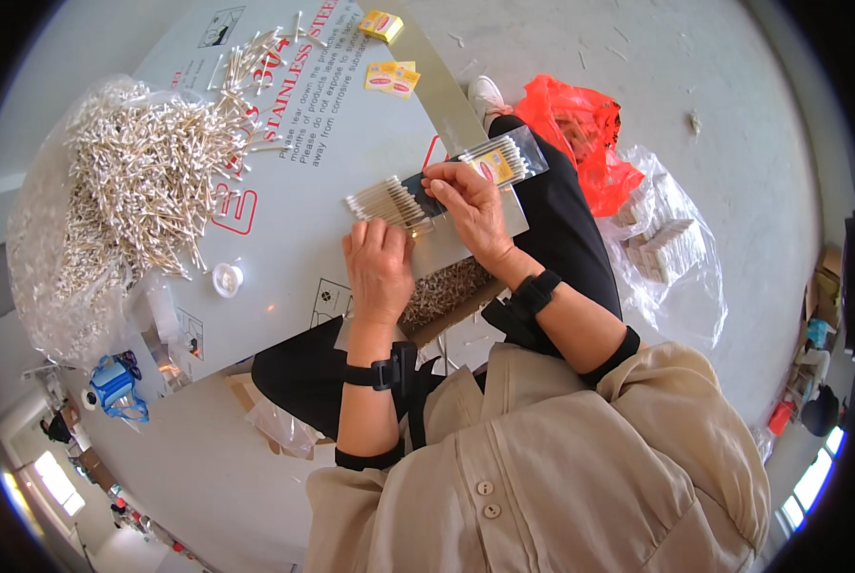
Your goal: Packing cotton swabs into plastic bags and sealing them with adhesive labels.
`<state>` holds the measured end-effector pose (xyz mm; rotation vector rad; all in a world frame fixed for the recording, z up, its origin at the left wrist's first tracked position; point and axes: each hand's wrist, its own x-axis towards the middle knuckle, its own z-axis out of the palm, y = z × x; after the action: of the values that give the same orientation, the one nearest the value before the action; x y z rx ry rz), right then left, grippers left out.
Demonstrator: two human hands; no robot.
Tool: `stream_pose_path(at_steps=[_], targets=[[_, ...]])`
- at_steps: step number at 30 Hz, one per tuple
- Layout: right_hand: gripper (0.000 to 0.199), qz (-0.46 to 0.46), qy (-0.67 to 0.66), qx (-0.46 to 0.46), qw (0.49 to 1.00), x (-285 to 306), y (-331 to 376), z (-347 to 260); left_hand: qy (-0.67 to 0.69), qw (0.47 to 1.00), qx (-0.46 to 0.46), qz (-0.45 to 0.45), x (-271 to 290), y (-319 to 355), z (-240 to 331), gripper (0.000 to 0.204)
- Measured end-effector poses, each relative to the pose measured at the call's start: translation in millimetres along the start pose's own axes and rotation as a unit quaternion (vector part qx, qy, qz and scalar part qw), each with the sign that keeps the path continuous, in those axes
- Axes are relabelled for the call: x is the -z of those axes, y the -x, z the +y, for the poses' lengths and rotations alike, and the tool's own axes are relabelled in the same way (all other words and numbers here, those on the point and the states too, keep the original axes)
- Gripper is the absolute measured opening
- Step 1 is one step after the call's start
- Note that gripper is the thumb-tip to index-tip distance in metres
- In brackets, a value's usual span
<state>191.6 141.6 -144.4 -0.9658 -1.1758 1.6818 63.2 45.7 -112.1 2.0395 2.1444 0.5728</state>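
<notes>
My left hand (pixel 380 267) is at the table's near edge, its fingers curled against the lower ends of a flat row of cotton swabs (pixel 386 202). Just right of that row, my right hand (pixel 472 208) has its thumb and fingers pinched together over a dark, shiny strip that looks like part of a clear plastic sleeve. Past my right knuckles, a clear packet (pixel 534 153) of cotton swabs with a yellow card (pixel 494 167) in it reaches over the table edge. My fingers hide what exactly the right hand pinches.
A large heap of loose cotton swabs (pixel 141 162) spills from a clear bag at left. Yellow cards (pixel 392 78), a small yellow box (pixel 380 26) and a white round container (pixel 227 279) rest on the table. A red bag (pixel 580 134) and a clear bag of packets (pixel 671 250) lie right.
</notes>
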Motion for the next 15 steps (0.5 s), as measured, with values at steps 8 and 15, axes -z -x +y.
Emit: stream_pose_path(at_steps=[8, 15], targets=[[0.013, 0.005, -0.010, 0.011, 1.000, -1, 3, 2, -0.039, 0.997, 0.010, 0.059, -5, 8, 1, 0.065], [0.016, -0.011, -0.021, -0.002, 1.000, 1, 2, 3, -0.036, 0.994, 0.051, -0.087, -16, 17, 15, 0.088]])
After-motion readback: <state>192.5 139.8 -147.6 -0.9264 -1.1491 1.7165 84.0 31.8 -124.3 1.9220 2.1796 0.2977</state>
